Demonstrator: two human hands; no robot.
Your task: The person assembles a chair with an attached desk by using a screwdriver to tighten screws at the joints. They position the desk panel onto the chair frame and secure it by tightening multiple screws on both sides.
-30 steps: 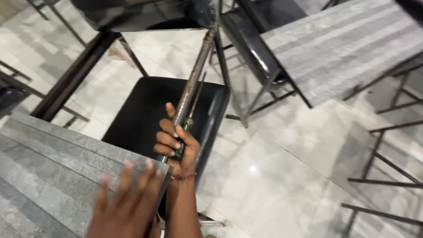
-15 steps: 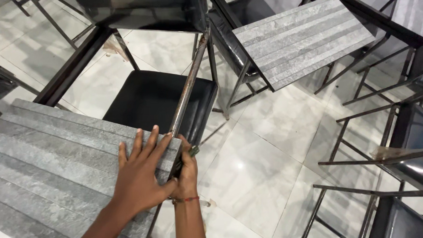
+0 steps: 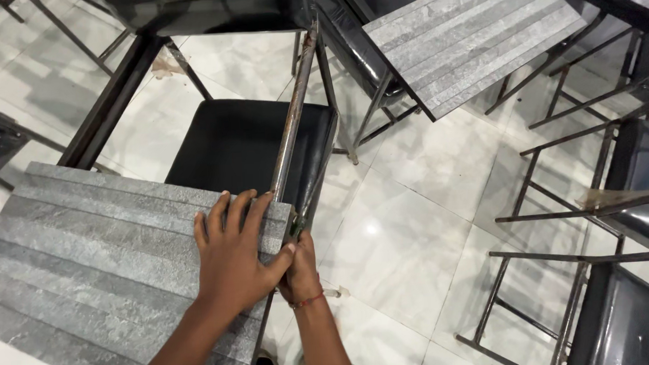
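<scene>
Left hand (image 3: 234, 256) lies flat, fingers spread, on the grey desk top (image 3: 87, 266) at its right edge; right hand (image 3: 299, 260) is closed around the metal bar (image 3: 293, 125) beside the black seat (image 3: 243, 146)

One view only, from my head, looking steeply down and slightly forward. Close over my left hand (image 3: 233, 259) and right hand (image 3: 301, 267) at the grey desk top (image 3: 87, 266); white floor tiles (image 3: 414, 230) fill the rest below.
</scene>
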